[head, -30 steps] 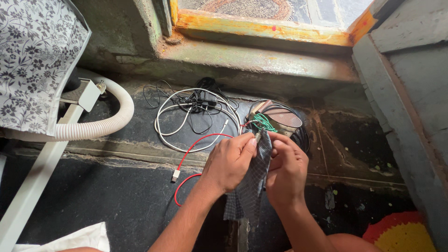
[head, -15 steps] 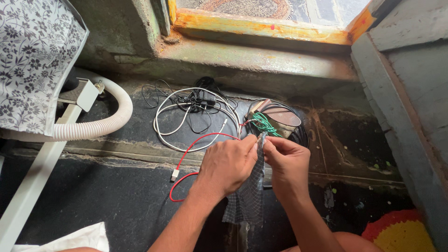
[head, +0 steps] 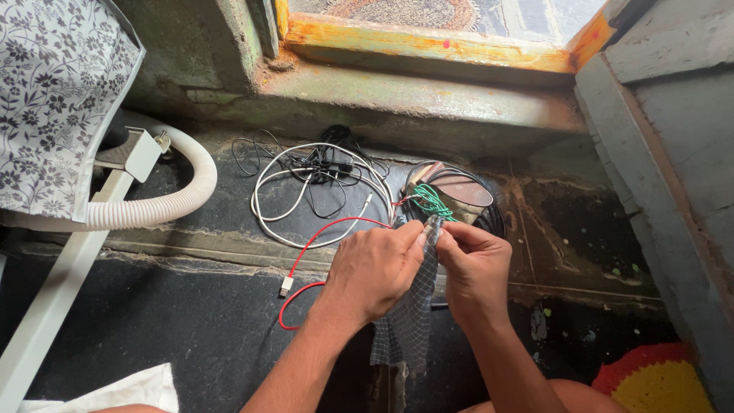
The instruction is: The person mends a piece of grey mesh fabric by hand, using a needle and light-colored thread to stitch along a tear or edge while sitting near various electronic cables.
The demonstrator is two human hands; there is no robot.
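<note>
The hands (head: 424, 268) hide the top of the checked cloth (head: 405, 329) and the red cable's (head: 321, 237) end.

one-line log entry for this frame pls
left hand: pinching checked cloth | right hand: pinching same cloth top | red cable: under left hand, on floor | white cable: coiled behind | green wire: near fingertips

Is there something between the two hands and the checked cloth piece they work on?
Nothing visible. The left hand and the right hand both pinch the top of the checked cloth directly; the red cable lies beside the left hand, not between.
</note>
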